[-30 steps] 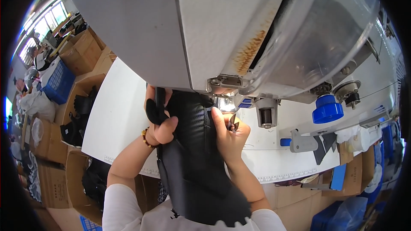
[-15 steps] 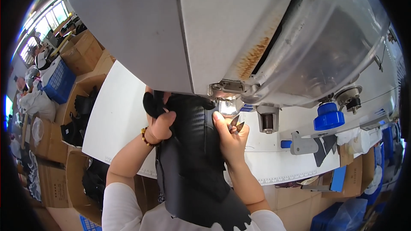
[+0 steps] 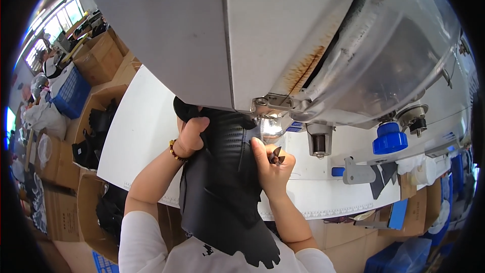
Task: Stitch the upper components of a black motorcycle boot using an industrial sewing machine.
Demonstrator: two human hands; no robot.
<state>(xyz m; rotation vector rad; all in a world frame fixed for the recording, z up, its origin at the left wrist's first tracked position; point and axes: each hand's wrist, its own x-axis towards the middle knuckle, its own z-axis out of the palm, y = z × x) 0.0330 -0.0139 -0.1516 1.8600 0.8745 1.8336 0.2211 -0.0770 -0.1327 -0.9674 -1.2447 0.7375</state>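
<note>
Cardboard boxes of black pieces

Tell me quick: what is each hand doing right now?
Left hand: closed on the black fabric piece.
Right hand: fingers pressing the same piece, small snips held in the palm.

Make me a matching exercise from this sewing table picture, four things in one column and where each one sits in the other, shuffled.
Things:
1. black material piece
2. blue knob
3. beaded bracelet
4. blue crate

Places:
A. on the left wrist
B. far left, among cardboard boxes
C. under the machine arm, right of the hands
D. held between left hand and right hand

Pairs: 1-D, 2-C, 3-A, 4-B
</note>
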